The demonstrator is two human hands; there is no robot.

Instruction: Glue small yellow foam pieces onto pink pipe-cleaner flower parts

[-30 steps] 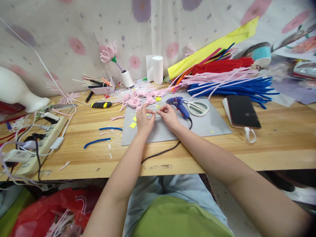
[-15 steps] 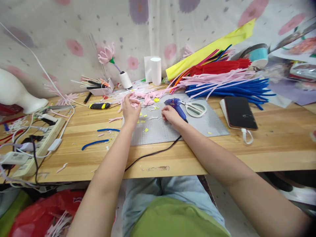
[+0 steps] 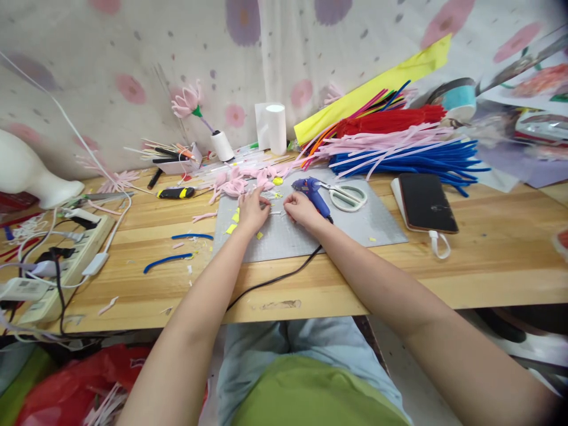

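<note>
Head view | pale wooden table [image 3: 497, 272] | flat grey mat [image 3: 284, 241] on it | little yellow square scraps [image 3: 231, 228] by left hand [image 3: 254, 212] | both hands curled, can't tell if pinching; right hand [image 3: 302, 210] beside blue plastic glue gun [image 3: 313, 193] | thin white piece [image 3: 276, 213] between hands | fuzzy pink loops [image 3: 234, 187] behind

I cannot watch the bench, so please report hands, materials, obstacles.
Left hand, right hand over grey mat; grip unclear. Yellow scraps beside left. Glue gun beside right.

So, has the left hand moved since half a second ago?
Yes. The left hand has shifted rightward and slightly toward the person, ending closer to the scissors on the mat.
</note>
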